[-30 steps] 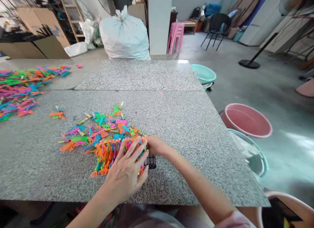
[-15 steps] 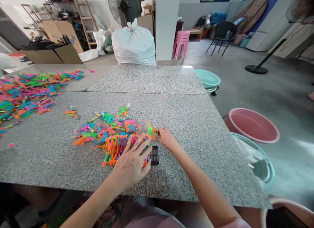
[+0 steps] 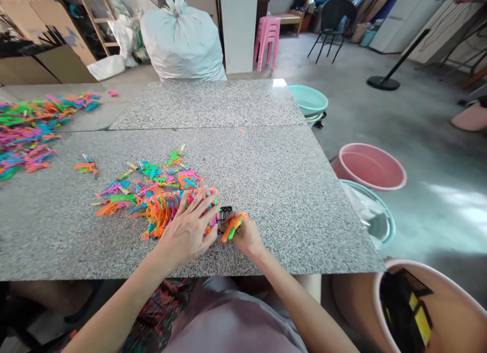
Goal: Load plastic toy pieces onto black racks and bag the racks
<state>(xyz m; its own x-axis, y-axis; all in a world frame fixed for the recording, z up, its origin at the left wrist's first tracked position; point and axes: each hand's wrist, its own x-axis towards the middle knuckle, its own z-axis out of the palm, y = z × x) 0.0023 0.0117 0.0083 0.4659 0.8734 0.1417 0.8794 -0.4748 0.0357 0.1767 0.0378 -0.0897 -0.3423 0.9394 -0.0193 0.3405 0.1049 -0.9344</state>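
Observation:
My left hand (image 3: 190, 225) lies over a tight row of small bright plastic toys (image 3: 160, 208), fingers outstretched and spread on top of them. The row is mostly orange at its near side, with pink, blue and green between. A black plastic grid rack (image 3: 225, 216) sticks out from under the row's right end; the rest of it is hidden. Closed fingers of my right hand (image 3: 247, 235) hold an orange-and-green plastic toy (image 3: 233, 227) just right of the rack. Beyond the row lies a loose heap of similar toys (image 3: 150, 173), some pistol-shaped with clear tubes.
A larger pile of toys (image 3: 26, 132) covers the left of the speckled stone table (image 3: 266, 160). At the back stands a tied white sack (image 3: 182, 43). Right of the table edge are a pink tub (image 3: 371, 165), turquoise basins (image 3: 310, 99) and a large bin (image 3: 449, 302).
My right hand has drawn the orange-and-green toy from beside the heap toward me, down near the rack's right end. My left hand stays on the row. The whole view has shifted.

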